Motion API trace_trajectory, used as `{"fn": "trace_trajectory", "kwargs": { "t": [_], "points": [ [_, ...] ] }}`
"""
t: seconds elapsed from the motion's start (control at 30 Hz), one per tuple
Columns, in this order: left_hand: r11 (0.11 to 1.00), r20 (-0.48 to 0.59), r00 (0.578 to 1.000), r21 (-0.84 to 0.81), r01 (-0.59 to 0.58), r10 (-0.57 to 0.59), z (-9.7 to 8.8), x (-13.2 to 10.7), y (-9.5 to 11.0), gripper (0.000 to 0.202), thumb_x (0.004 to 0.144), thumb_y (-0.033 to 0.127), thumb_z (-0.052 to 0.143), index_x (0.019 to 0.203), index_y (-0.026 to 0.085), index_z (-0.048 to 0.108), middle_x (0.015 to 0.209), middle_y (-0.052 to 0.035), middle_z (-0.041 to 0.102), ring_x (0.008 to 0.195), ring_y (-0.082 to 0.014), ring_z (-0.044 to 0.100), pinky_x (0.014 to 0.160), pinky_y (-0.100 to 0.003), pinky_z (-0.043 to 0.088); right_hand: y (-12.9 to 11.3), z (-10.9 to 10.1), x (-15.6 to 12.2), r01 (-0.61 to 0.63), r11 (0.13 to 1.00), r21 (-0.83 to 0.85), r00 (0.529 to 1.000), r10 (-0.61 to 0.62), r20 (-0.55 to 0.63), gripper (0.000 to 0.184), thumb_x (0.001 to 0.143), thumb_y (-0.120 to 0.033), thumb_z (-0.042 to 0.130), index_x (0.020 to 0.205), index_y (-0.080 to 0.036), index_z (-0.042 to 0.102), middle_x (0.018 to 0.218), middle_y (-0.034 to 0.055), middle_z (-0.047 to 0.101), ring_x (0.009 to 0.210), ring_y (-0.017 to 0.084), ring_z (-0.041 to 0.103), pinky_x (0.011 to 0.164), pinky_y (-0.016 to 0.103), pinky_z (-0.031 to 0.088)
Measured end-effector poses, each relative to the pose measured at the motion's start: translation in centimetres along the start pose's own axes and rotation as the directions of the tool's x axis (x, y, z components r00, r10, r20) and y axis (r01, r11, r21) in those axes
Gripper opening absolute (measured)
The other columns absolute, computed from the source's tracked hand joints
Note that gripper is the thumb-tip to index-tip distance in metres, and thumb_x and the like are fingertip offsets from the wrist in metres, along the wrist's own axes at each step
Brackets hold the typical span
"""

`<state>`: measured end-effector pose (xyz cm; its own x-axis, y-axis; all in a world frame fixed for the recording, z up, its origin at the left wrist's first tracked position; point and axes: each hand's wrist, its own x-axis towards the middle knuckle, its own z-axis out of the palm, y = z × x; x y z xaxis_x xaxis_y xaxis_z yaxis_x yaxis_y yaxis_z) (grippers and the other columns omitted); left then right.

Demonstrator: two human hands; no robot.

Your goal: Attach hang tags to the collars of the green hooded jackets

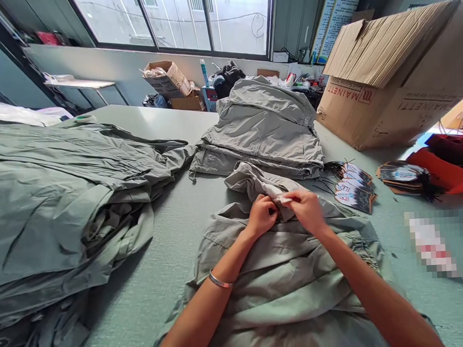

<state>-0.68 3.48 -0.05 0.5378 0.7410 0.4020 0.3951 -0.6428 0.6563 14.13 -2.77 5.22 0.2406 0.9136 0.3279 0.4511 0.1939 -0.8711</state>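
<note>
A grey-green nylon jacket (283,274) lies spread on the table in front of me, with its bunched collar area (251,180) pushed away from me. My left hand (261,216) grips the fabric at the collar, and a metal bangle (220,280) sits on that wrist. My right hand (305,211) is close beside it, its fingertips pinching a small white tag (283,198) against the same fabric. Fingers hide most of the tag, and I cannot read it.
A folded jacket (262,130) lies just beyond my hands, and a tall stack of jackets (54,203) fills the left. Hang tags with black strings (352,188) lie to the right, with more (404,177) further along. A large cardboard box (371,104) stands at the far right.
</note>
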Motion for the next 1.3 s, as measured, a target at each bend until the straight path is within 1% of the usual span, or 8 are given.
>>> {"fn": "trace_trajectory", "kwargs": {
  "t": [0.13, 0.27, 0.43, 0.6, 0.77, 0.97, 1.13, 1.3],
  "points": [
    [0.982, 0.200, 0.977, -0.187, -0.031, 0.069, 0.2, -1.0, 1.6, 0.006, 0.072, 0.014, 0.067, 0.067, 0.015, 0.071, 0.076, -0.0037, 0.067, 0.080, -0.0167, 0.058, 0.079, -0.029, 0.046, 1.7, -2.2, -5.9, -0.022, 0.979, 0.202, 0.993, 0.045, -0.110, 0.019, 0.072, -0.021, 0.061, 0.082, -0.022, 0.077, 0.094, 0.0043, 0.077, 0.092, 0.022, 0.070, 0.086, 0.034, 0.054],
    [0.963, 0.231, 0.972, -0.269, 0.019, 0.045, 0.4, -1.7, 2.9, 0.017, 0.073, 0.008, 0.057, 0.075, 0.015, 0.073, 0.082, -0.0041, 0.070, 0.084, -0.0163, 0.061, 0.084, -0.028, 0.045, 3.1, -3.8, -8.7, -0.075, 0.949, 0.305, 0.992, 0.104, -0.077, 0.021, 0.082, -0.030, 0.062, 0.095, -0.025, 0.078, 0.103, 0.0036, 0.076, 0.102, 0.022, 0.069, 0.095, 0.038, 0.051],
    [0.953, 0.232, 0.973, -0.296, 0.064, 0.007, 0.4, -1.7, 3.6, 0.019, 0.075, 0.007, 0.055, 0.076, 0.015, 0.073, 0.081, -0.0034, 0.070, 0.083, -0.0158, 0.061, 0.083, -0.027, 0.045, 3.3, -3.8, -8.8, -0.149, 0.913, 0.380, 0.980, 0.187, -0.067, 0.017, 0.074, -0.028, 0.073, 0.090, -0.025, 0.077, 0.097, 0.0027, 0.077, 0.092, 0.022, 0.071, 0.088, 0.038, 0.056],
    [0.953, 0.244, 0.970, -0.295, 0.066, 0.009, 0.4, -1.6, 3.4, 0.017, 0.077, 0.009, 0.057, 0.078, 0.014, 0.073, 0.083, -0.0042, 0.070, 0.085, -0.0166, 0.062, 0.083, -0.027, 0.045, 3.1, -3.5, -8.4, -0.225, 0.834, 0.504, 0.964, 0.264, -0.006, 0.024, 0.067, -0.026, 0.079, 0.090, -0.023, 0.076, 0.093, 0.0026, 0.077, 0.087, 0.021, 0.072, 0.083, 0.036, 0.059],
    [0.960, 0.253, 0.967, -0.277, 0.050, 0.023, 0.6, -1.6, 3.4, 0.016, 0.077, 0.010, 0.057, 0.076, 0.015, 0.072, 0.082, -0.0045, 0.070, 0.085, -0.0169, 0.061, 0.084, -0.028, 0.045, 3.1, -3.6, -8.4, -0.241, 0.854, 0.462, 0.959, 0.283, -0.022, 0.024, 0.067, -0.033, 0.080, 0.088, -0.022, 0.075, 0.091, 0.0042, 0.077, 0.085, 0.022, 0.073, 0.082, 0.038, 0.060],
    [0.967, 0.243, 0.969, -0.251, 0.032, 0.032, 0.6, -1.6, 3.4, 0.015, 0.077, 0.010, 0.057, 0.075, 0.015, 0.072, 0.081, -0.0045, 0.070, 0.083, -0.0170, 0.061, 0.083, -0.029, 0.045, 3.6, -3.6, -8.4, -0.244, 0.893, 0.378, 0.960, 0.277, -0.035, 0.026, 0.070, -0.041, 0.075, 0.085, -0.021, 0.074, 0.095, 0.0066, 0.077, 0.089, 0.024, 0.072, 0.083, 0.040, 0.059],
    [0.968, 0.216, 0.974, -0.249, -0.016, 0.071, 0.5, -1.7, 3.5, 0.015, 0.078, 0.011, 0.056, 0.075, 0.015, 0.071, 0.081, -0.0047, 0.070, 0.083, -0.0169, 0.060, 0.083, -0.029, 0.045, 3.7, -3.5, -8.3, -0.255, 0.872, 0.417, 0.954, 0.297, -0.038, 0.023, 0.067, -0.036, 0.076, 0.084, -0.021, 0.074, 0.094, 0.0063, 0.077, 0.088, 0.023, 0.072, 0.083, 0.039, 0.058],
    [0.972, -0.056, 0.994, -0.209, -0.104, 0.094, 0.1, -1.2, 4.1, 0.017, 0.076, 0.009, 0.055, 0.078, 0.017, 0.069, 0.083, -0.0044, 0.069, 0.088, -0.0188, 0.058, 0.086, -0.033, 0.047, 3.7, -4.5, -7.1, -0.302, 0.881, 0.365, 0.941, 0.337, -0.036, 0.025, 0.066, -0.033, 0.070, 0.087, -0.019, 0.074, 0.094, 0.0076, 0.076, 0.089, 0.023, 0.071, 0.083, 0.037, 0.056]
  ]
}}
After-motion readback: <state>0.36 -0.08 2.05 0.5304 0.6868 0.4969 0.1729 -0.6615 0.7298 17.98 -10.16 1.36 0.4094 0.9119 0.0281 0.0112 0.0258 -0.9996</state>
